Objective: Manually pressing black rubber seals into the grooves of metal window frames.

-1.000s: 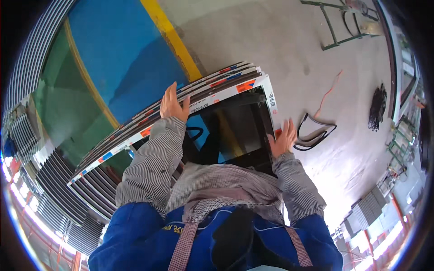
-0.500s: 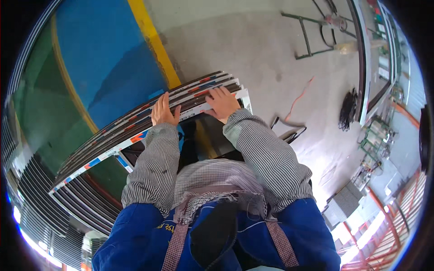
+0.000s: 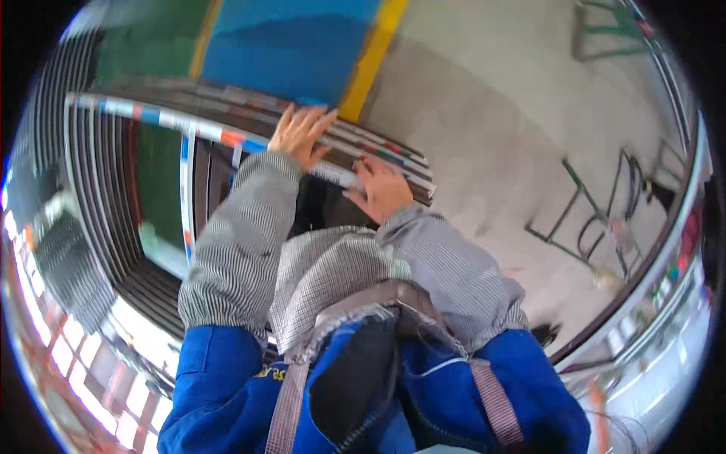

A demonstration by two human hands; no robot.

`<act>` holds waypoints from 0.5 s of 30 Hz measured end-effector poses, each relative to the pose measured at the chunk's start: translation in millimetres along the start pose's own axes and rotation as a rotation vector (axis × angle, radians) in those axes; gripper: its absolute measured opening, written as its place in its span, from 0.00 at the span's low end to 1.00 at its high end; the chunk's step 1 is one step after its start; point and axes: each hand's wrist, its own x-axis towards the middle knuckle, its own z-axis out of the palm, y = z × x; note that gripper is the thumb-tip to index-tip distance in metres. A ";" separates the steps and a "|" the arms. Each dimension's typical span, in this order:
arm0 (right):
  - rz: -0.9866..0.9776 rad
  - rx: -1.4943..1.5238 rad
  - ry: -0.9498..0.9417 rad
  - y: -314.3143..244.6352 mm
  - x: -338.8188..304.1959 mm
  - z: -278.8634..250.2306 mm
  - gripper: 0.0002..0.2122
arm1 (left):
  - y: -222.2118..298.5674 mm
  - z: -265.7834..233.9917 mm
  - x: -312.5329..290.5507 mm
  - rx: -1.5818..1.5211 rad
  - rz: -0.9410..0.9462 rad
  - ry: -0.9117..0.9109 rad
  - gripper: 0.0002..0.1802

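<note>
A row of rectangular frames, like window or door frames, leans close together in front of me. Their bars are dark, and the nearest frame (image 3: 174, 119) has white film with blue and orange patches along its top bar. My left hand (image 3: 300, 138) lies over the top bars with its fingers stretched and apart. Farther right, my right hand (image 3: 386, 189) bends its fingers over the bars near their right end. Its thumb stays on my side, so it seems to grip the nearest bar. The fingertips are partly blurred.
More dark frames stand nested on the left (image 3: 102, 204). Beyond the row, a yellow stripe (image 3: 374, 57) borders a blue floor area (image 3: 291, 49). On the grey floor at right stands a thin green metal stand (image 3: 563, 244), with a long dark bar (image 3: 628, 310) behind it.
My view has turned: the row's left end now sits higher, and the stand appears lower at right. The left hand's fingers have spread farther apart, and both hands stay on the bars.
</note>
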 end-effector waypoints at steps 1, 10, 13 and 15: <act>0.007 0.005 0.030 4.6 -0.4 -6.4 0.25 | 5.5 -0.1 5.3 0.070 -0.057 -0.030 0.39; -0.171 -0.075 0.133 20.2 -1.4 19.9 0.23 | 64.5 -1.8 -40.3 0.510 -0.612 0.085 0.39; -0.106 -0.208 -0.002 12.7 -7.2 9.1 0.23 | 102.9 -3.4 -103.7 0.376 -0.853 0.198 0.40; -0.047 -0.150 -0.083 17.5 -6.9 8.2 0.23 | 136.1 -0.3 -153.3 0.241 -1.027 0.234 0.38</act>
